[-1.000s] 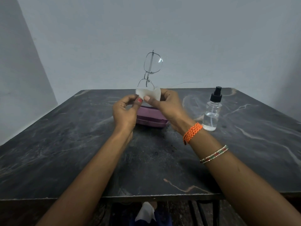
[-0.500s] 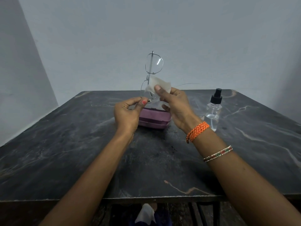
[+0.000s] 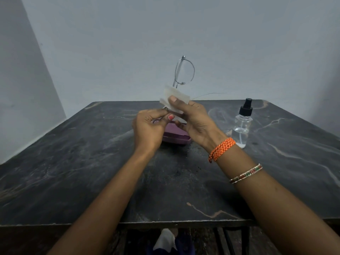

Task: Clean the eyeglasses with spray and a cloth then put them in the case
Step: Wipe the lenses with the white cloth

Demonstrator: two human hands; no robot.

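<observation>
— Where are the glasses point(image 3: 184, 72)?
— Upright above the case point(image 3: 174, 136), mid-counter point(image 3: 73, 162); left hand point(image 3: 149, 129) pinches the frame.
— The right hand point(image 3: 195, 120)?
— Its grip pinches the cloth point(image 3: 174, 96) round the lower lens. The spray point(image 3: 242, 124) stands near the right edge.

dim, even light | soft shadows | sharp focus | wide-angle bending at edges

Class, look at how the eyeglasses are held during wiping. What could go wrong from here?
1. The left hand pinches only the bottom of the eyeglasses, so the thin frame might bend or slip under the pressure of the cloth.
2. The right hand works close to the spray bottle; an elbow swing could perhaps topple it.
</observation>
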